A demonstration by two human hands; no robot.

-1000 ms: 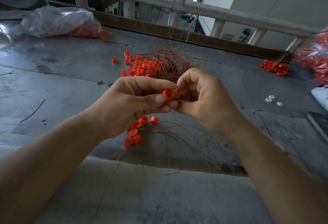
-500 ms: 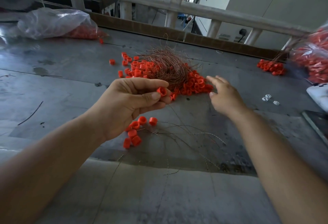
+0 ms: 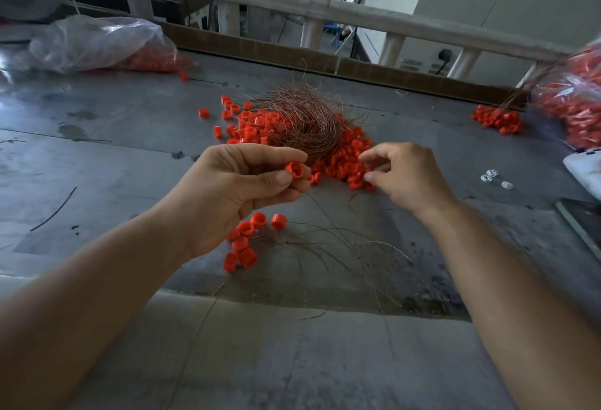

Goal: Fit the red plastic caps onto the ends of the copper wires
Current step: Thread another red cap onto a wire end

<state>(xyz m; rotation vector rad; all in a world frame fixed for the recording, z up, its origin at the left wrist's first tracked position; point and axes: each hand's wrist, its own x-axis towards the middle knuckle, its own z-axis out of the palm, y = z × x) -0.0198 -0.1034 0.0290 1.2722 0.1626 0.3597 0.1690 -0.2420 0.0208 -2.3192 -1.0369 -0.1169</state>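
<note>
Pinching a red cap point(image 3: 294, 170) is the left grip point(image 3: 240, 188); right grip point(image 3: 406, 175) parted over cap pile point(image 3: 344, 162).

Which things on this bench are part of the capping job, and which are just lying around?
Job: red cap pinched in left hand; cap pile by right hand; copper wire bundle; capped wires nearby.
Lying about: white clips; black wire scrap.

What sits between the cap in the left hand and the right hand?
Loose red caps, the pile's near edge, lie between held cap and right hand, per head view.
</note>
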